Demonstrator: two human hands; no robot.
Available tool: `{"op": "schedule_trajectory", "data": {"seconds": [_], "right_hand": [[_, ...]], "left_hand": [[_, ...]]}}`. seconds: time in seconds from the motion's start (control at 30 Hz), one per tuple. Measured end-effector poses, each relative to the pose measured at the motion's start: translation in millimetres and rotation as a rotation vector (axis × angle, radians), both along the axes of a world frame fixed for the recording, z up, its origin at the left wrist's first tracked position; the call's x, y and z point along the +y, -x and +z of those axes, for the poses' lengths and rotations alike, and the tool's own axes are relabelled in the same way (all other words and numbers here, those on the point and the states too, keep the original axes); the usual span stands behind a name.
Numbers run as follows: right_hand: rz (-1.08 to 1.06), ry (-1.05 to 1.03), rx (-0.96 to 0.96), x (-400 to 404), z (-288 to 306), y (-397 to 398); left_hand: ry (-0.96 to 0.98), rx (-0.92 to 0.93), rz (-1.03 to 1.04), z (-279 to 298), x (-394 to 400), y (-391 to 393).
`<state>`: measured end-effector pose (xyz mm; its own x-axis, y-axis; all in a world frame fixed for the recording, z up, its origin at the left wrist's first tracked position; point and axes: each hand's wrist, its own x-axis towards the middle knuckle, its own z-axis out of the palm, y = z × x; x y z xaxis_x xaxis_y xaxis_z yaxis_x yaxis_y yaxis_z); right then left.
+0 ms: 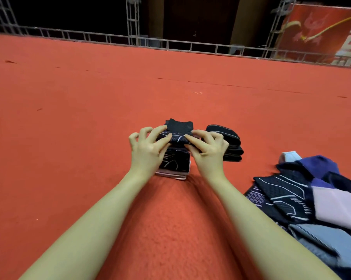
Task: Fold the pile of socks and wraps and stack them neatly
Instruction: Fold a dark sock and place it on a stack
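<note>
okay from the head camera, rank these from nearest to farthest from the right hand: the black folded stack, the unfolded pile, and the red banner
1. black folded stack, just right of the right hand.
2. unfolded pile, farther right and nearer the camera.
3. red banner, far back at upper right.

The folded sock (178, 131) between the hands was black with white lines; the pile (312, 199) right of them showed black, purple, lilac and grey-blue; the carpet (89, 98) was orange-red.
</note>
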<state>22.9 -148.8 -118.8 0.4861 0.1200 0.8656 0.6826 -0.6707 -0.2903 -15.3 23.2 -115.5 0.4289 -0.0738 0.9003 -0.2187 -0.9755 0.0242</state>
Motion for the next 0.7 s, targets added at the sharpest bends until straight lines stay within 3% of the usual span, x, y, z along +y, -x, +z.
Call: {"op": "schedule_trajectory", "data": {"seconds": [0.23, 0.5, 0.7], "right_hand": [[0.118, 0.125, 0.129, 12.6, -42.5, -4.1], [0.121, 0.249, 0.585, -2.2, -50.7, 16.0], [0.095, 0.386, 0.655, -8.7, -32.8, 35.9]], "left_hand": [[-0.072, 0.107, -0.025, -42.8, 24.9, 3.3], [-0.035, 0.545, -0.005, -58.7, 17.1, 25.7], [-0.047, 0.713, 0.09, -40.3, 4.6, 42.9]]}}
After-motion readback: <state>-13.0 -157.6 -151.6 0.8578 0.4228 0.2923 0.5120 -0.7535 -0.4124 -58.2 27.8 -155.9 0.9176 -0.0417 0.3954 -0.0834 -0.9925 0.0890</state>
